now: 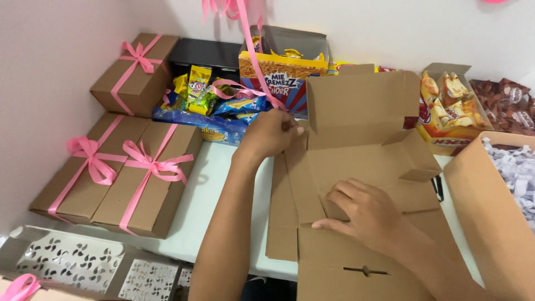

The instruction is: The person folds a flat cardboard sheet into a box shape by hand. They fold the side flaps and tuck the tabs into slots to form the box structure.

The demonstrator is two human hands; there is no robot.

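Cardboard box blank (pixel 356 145): left hand (pixel 271 134) pinches its left edge, right hand (pixel 365 214) presses flat, fingers spread.

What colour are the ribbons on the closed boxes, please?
Pink, on plain brown boxes; the ribbons show best in the head view.

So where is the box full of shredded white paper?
In the head view, the brown cardboard box of shredded white paper sits at the far right, beside the flat cardboard box under the right hand.
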